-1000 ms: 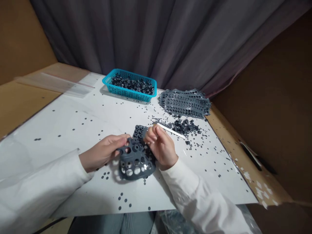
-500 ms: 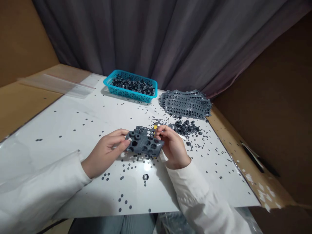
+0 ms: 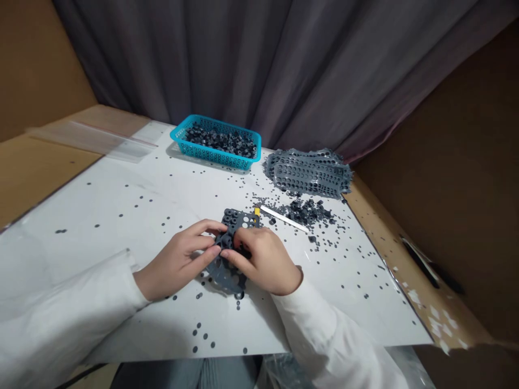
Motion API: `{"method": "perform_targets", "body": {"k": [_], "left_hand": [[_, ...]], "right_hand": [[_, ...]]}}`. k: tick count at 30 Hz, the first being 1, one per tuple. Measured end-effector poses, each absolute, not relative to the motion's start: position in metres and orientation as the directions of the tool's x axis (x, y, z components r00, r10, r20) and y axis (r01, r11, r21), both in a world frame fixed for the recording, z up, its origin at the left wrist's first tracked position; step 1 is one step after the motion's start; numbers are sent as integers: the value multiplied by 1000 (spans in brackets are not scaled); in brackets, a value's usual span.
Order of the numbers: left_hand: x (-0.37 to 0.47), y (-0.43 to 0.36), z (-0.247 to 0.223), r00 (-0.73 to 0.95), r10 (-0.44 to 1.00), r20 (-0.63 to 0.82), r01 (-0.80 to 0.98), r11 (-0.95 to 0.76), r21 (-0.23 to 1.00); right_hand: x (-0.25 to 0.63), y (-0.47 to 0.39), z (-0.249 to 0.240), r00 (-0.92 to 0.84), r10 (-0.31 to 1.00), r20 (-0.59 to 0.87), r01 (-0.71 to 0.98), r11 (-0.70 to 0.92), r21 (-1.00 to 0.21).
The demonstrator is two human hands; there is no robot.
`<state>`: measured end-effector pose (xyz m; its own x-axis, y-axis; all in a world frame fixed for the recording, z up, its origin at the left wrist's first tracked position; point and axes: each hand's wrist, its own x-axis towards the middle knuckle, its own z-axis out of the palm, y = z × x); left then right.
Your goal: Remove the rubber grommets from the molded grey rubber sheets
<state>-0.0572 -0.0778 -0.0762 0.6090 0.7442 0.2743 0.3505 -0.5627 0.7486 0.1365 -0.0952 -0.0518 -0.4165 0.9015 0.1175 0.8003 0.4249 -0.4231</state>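
Note:
A dark grey rubber sheet with round holes (image 3: 227, 276) is tilted over the white tabletop between my hands. My left hand (image 3: 180, 260) grips its left edge, thumb and fingers pressed together. From the right, my right hand (image 3: 265, 259) has its thumb and bent fingers on the same sheet, covering part of it. Just behind lies another perforated grey piece (image 3: 232, 217) with small round studs and white-looking holes. A yellow strip (image 3: 257, 212) and a white stick (image 3: 284, 218) are beyond my right hand.
A blue basket (image 3: 217, 158) of small dark parts stands at the back. Stacked perforated grey sheets (image 3: 310, 173) lie right of it, with a pile of dark bits (image 3: 310, 212) in front. Small discs dot the white table (image 3: 133, 216). A black pen-like tool (image 3: 419, 260) lies far right.
My right hand has moved left and down onto the sheet, uncovering the white stick. The sheet has turned, its lower end now nearer the front edge. My left hand has shifted slightly right.

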Motion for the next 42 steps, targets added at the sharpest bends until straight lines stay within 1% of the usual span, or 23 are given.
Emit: {"method": "perform_targets", "body": {"k": [4,7,9,12,15,17,19,21,23,26,28,32,35,37,40,42], "left_hand": [[-57,-77,-76,610,751,253,357,-545,758],[-58,-77,-77,613,753,239,358,-534,766],[-59,-76,-79,623,741,248,356,-552,754],[-58,-75,-79,627,727,281,374,-597,710],[-57,-77,-75,513,807,292,482,-553,680],[-58,-79,-72,457,864,213,542,-460,703],[-58,-81,-70,493,867,71,534,-366,762],[-59,-82,-69,538,843,-27,487,-285,826],[-59,-81,-68,532,845,-56,462,-234,856],[-59,-79,-68,437,898,-49,538,-217,814],[-59,-79,-67,405,913,-42,579,-221,785],[-59,-80,-69,487,869,-81,518,-213,828],[-58,-80,-72,508,858,-69,494,-225,840],[-58,-79,-75,509,858,-66,475,-217,853],[-58,-78,-80,529,844,-86,428,-179,886],[-57,-78,-83,553,826,-106,393,-147,908]], "right_hand": [[136,-95,-57,-392,911,130,843,412,-347],[134,-95,-60,-327,930,167,860,366,-357],[132,-95,-63,-289,938,192,849,344,-401],[130,-95,-68,-240,942,235,788,330,-520],[129,-95,-70,-178,929,325,720,348,-600],[128,-95,-69,-178,904,389,702,394,-594],[127,-97,-68,-236,879,414,698,450,-557],[126,-98,-67,-303,862,407,704,490,-514],[125,-99,-68,-347,853,390,710,511,-486],[124,-100,-70,-375,846,380,722,524,-453],[124,-100,-71,-394,837,380,729,536,-426],[124,-99,-71,-496,793,355,700,607,-376],[123,-100,-70,-549,765,336,682,643,-349],[123,-100,-69,-542,781,310,701,624,-344],[123,-100,-67,-510,833,217,760,554,-339],[124,-99,-67,-520,839,160,769,541,-340]]}}
